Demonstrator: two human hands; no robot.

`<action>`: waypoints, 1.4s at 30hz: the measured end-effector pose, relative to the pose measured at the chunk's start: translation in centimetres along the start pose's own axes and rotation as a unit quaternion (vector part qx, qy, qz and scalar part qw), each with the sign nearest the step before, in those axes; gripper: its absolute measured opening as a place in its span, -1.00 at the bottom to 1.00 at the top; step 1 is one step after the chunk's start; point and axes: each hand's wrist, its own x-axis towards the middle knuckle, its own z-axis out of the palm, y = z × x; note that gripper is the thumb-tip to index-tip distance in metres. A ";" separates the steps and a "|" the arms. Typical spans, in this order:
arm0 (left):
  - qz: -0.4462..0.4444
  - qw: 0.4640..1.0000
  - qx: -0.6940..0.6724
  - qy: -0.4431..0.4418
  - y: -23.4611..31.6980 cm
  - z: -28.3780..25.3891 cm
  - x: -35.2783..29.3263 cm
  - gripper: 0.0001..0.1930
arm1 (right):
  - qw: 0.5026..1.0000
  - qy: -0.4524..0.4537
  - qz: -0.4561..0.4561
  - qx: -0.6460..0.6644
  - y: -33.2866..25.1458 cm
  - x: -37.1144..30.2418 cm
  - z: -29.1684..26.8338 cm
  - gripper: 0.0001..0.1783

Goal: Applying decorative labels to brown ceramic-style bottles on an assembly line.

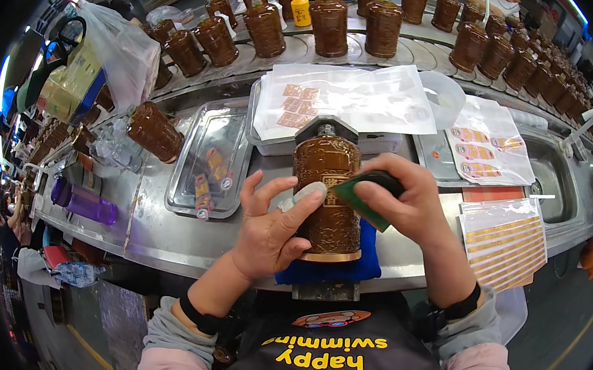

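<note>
Black apron (403, 335) nearest; just beyond, centred, brown bottle (331, 234) over blue cloth (369, 260), neck far, base near. Left hand (269, 235) spread, one white-tipped finger against the bottle's face; right hand (406, 203) pinching green pad (353, 196) at the framed panel (333, 180). Best, probably, to brace firmly from the left, press the pad flat and stroke evenly over the relief, keeping the right forearm clear of the gold-striped sheet (506, 247).

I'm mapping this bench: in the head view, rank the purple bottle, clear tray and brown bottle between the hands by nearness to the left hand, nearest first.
From the left hand:
1. Brown bottle: touched, on its right.
2. Clear tray: ahead and left.
3. Purple bottle: far left.
</note>
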 end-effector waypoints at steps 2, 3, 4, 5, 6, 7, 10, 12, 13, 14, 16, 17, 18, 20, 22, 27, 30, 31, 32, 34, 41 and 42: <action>-0.028 0.999 0.006 0.023 0.7 0.1 -0.7 -0.38 | 0.992 -0.093 -0.063 -0.060 -0.3 2.3 0.2 -0.84; -0.027 0.999 0.007 0.023 1.1 0.4 -1.3 -0.38 | 0.992 -0.093 -0.064 -0.060 -0.2 3.2 0.3 -0.84; -0.055 0.997 -0.011 0.052 1.4 0.7 -2.0 -0.34 | 0.977 -0.017 -0.138 -0.163 -0.3 4.0 0.5 -0.84; -0.083 0.993 -0.029 0.081 1.6 0.9 -2.7 -0.29 | 0.940 0.060 -0.210 -0.262 -0.4 4.5 0.6 -0.83; -0.082 0.994 -0.041 0.067 1.6 0.9 -3.3 -0.22 | 0.907 0.045 -0.276 -0.316 -1.0 4.2 0.5 -0.78; -0.085 0.993 -0.042 0.069 2.0 1.1 -3.7 -0.22 | 0.902 -0.003 -0.317 -0.292 -1.3 3.3 1.0 -0.75; -0.158 0.986 -0.038 0.026 2.7 2.2 -4.1 -0.11 | 0.942 -0.189 -0.269 -0.071 -2.0 0.6 0.9 -0.66; -0.186 0.980 -0.064 0.018 2.4 2.9 -4.0 -0.12 | 0.948 -0.094 -0.266 -0.146 -0.7 0.2 0.5 -0.65; -0.212 0.973 -0.090 0.009 2.1 3.1 -4.0 -0.13 | 0.941 0.005 -0.260 -0.217 -0.2 0.2 0.4 -0.64; -0.199 0.977 -0.077 0.014 2.0 3.1 -4.1 -0.14 | 0.948 -0.048 -0.249 -0.193 -0.3 -0.3 0.4 -0.68; -0.180 0.984 -0.017 -0.009 2.2 1.9 -3.8 -0.14 | 0.965 -0.118 -0.212 -0.096 -1.5 -1.6 0.5 -0.74; -0.160 0.986 0.044 -0.036 2.5 1.2 -3.5 -0.15 | 0.970 -0.156 -0.182 -0.038 -1.7 -2.0 0.0 -0.76; -0.163 0.985 0.043 -0.032 3.0 0.4 -2.8 -0.15 | 0.979 -0.111 -0.166 -0.047 -1.3 -2.4 -0.3 -0.79; -0.073 0.988 0.133 -0.006 3.6 -1.0 -1.2 -0.14 | 0.992 0.010 -0.118 -0.034 -0.2 -2.9 -0.9 -0.82; -0.103 0.989 0.104 0.011 3.2 0.5 -2.1 -0.13 | 0.990 0.099 -0.103 0.010 0.9 -3.3 -0.9 -0.82; -0.147 0.987 0.055 0.025 2.8 1.3 -2.8 -0.12 | 0.996 0.078 -0.043 -0.017 1.3 -3.3 -0.4 -0.82; -0.070 0.988 0.128 0.039 3.4 0.0 -1.3 -0.15 | 0.999 0.042 -0.020 -0.015 0.9 -2.7 -0.5 -0.80; -0.070 0.988 0.130 0.040 3.2 0.2 -1.6 -0.15 | 0.999 0.041 -0.022 -0.014 0.9 -2.5 -0.3 -0.80; -0.081 0.989 0.118 0.042 2.8 0.8 -2.1 -0.16 | 0.999 0.038 -0.020 -0.011 0.9 -2.3 -0.1 -0.80; -0.091 0.989 0.106 0.044 2.6 1.0 -2.4 -0.17 | 0.999 0.035 -0.019 -0.007 0.9 -2.0 0.2 -0.80; -0.032 0.999 -0.013 0.024 0.4 -0.3 -0.5 -0.27 | 0.990 0.065 0.068 0.100 1.7 -2.2 0.8 -0.77; -0.043 0.998 -0.032 0.042 -0.3 0.0 -0.4 -0.29 | 0.992 0.079 0.056 0.085 1.9 -2.4 0.7 -0.75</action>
